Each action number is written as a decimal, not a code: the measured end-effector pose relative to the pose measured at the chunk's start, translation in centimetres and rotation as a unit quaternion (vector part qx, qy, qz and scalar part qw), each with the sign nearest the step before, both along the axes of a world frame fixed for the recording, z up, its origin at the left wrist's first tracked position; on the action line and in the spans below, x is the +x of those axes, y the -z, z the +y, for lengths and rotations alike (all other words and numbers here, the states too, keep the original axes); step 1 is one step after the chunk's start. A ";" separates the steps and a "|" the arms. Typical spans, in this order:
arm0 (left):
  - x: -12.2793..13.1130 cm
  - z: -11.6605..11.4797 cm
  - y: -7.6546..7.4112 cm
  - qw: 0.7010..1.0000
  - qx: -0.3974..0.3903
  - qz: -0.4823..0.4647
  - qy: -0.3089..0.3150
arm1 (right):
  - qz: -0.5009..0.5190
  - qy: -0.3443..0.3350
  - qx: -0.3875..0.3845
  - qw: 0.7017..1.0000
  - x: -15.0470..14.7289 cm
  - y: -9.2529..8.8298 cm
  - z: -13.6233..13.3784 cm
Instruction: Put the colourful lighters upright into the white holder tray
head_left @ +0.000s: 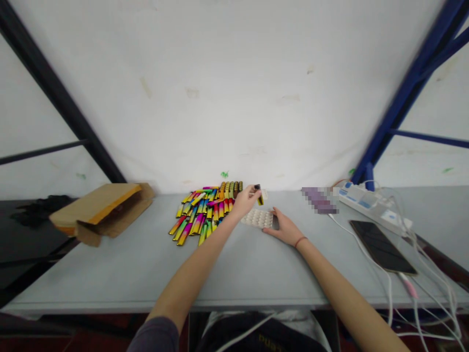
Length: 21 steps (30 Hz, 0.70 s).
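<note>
Black-and-yellow tube (pixel 260 199) pinched in nearly closed left hand (pixel 245 201), near far edge of white pocketed tray (pixel 257 218) on table (pixel 256 278). Tray's right end held between spread thumb and fingers of right hand (pixel 288 230); could be skewed if pressed unevenly. Loose multicoloured tubes (pixel 200 208) could be scattered if brushed by left forearm (pixel 201 261).

Bare table (pixel 256 274) leaves a path between the forearms (pixel 205 261); piled lighters (pixel 200 208) block the left, cables (pixel 390 293) and a phone (pixel 383 247) the right, a wall (pixel 256 98) behind.

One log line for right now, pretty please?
left hand: holding black-topped piece; right hand: at right end of white tray; shiny colourful pieces: left of tray
</note>
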<state>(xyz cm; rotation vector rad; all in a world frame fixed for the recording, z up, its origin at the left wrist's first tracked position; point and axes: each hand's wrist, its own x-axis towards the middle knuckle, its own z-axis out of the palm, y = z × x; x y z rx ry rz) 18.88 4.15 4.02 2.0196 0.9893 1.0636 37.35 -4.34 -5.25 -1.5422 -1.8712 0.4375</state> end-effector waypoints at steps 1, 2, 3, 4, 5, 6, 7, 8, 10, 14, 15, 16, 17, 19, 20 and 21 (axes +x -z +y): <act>-1.8 0.7 -0.8 1.000 0.013 0.017 -0.017 | -0.003 0.000 0.001 1.000 0.0 0.0 0.0; -3.9 1.5 -1.6 0.997 0.030 0.053 -0.046 | -0.005 -0.001 0.001 1.000 0.0 0.0 0.0; -6.0 2.3 -2.3 0.990 0.045 0.106 -0.085 | -0.007 -0.002 0.000 1.000 0.1 0.0 0.0; -8.2 3.1 -2.8 0.975 0.054 0.168 -0.133 | -0.009 -0.003 -0.001 1.000 0.1 0.0 0.0; -10.3 3.8 -3.2 0.956 0.050 0.226 -0.181 | -0.012 -0.004 -0.002 1.000 0.1 0.0 0.0; -12.2 4.4 -3.4 0.947 0.041 0.244 -0.204 | -0.013 -0.005 -0.002 1.000 0.2 0.0 0.0; -13.8 4.8 -3.3 0.938 0.029 0.262 -0.226 | -0.015 -0.006 -0.001 1.000 0.2 0.0 0.1; -15.1 5.1 -3.1 0.919 0.018 0.298 -0.257 | -0.016 -0.008 0.001 1.000 0.2 0.1 0.1; -16.6 5.3 -2.1 0.895 0.000 0.340 -0.290 | -0.017 -0.013 0.003 1.000 0.3 0.1 0.1; -16.5 4.6 0.2 0.873 -0.014 0.386 -0.299 | -0.024 -0.011 0.007 1.000 0.3 0.0 -0.1; -16.2 4.3 0.6 0.868 -0.009 0.394 -0.303 | -0.029 -0.011 0.009 0.999 0.2 -0.1 -0.1; -15.8 4.0 0.8 0.863 0.003 0.397 -0.312 | -0.034 -0.015 0.012 0.999 0.1 -0.3 -0.2; -15.4 3.7 1.0 0.859 0.023 0.396 -0.325 | -0.040 -0.023 0.019 0.999 0.0 -0.5 -0.3; -14.5 3.0 0.9 0.852 0.072 0.380 -0.353 | -0.053 -0.046 0.032 0.997 -0.1 -1.0 -0.4; -13.9 2.5 0.8 0.851 0.099 0.370 -0.360 | -0.063 -0.053 0.037 0.996 0.0 -1.3 -0.5; -13.2 2.0 0.6 0.854 0.124 0.361 -0.355 | -0.075 -0.050 0.037 0.995 0.3 -1.6 -0.6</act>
